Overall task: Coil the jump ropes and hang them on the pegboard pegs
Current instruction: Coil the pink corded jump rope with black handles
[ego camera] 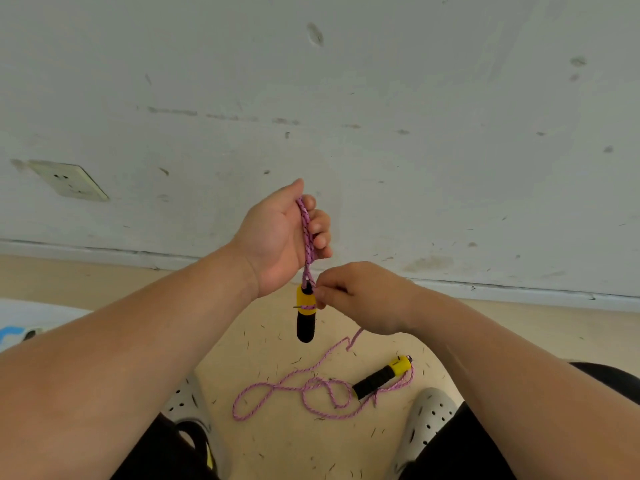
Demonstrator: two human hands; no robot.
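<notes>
My left hand (282, 237) is raised in front of the wall and grips a doubled length of pink braided jump rope (307, 237). One yellow-and-black handle (305, 315) hangs straight down just below that hand. My right hand (360, 297) pinches the rope right beside the yellow top of the hanging handle. From there the rope drops to the floor and lies in loose loops (294, 393). The second yellow-and-black handle (381, 375) lies on the floor between my feet. No pegboard is in view.
A scuffed white wall (381, 116) with a power socket (69, 181) fills the upper view. The tan floor (277, 445) is strewn with small dark bits. My grey perforated clogs (427, 424) flank the rope. A white and blue object (20, 327) lies at the left edge.
</notes>
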